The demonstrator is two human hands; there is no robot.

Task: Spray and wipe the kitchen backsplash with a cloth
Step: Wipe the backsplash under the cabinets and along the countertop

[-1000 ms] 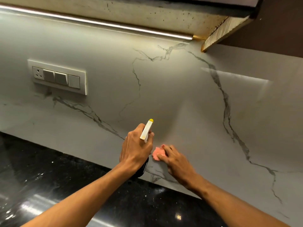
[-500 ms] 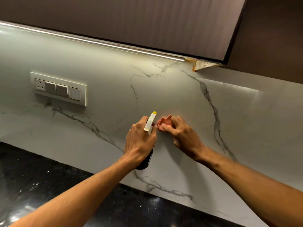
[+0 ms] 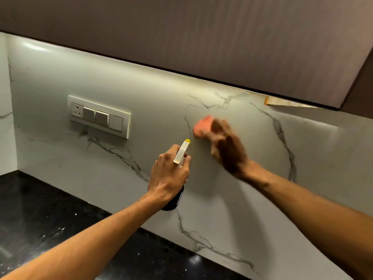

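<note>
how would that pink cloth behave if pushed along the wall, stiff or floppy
Probably soft and floppy: the pink cloth sits as a small wad under the right hand. Likely light too. It should glide easily, as the backsplash looks smooth and glossy.

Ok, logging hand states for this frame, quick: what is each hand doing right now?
Left hand: closed around the spray bottle.
Right hand: on the pink cloth against the backsplash; motion blur, grip cannot be told.

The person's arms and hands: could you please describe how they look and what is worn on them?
The left forearm and right forearm are bare to the frame edge: no sleeves. The left hand shows no glove, ring or watch. The right hand is blurred: no glove, but jewellery cannot be ruled out.
</note>
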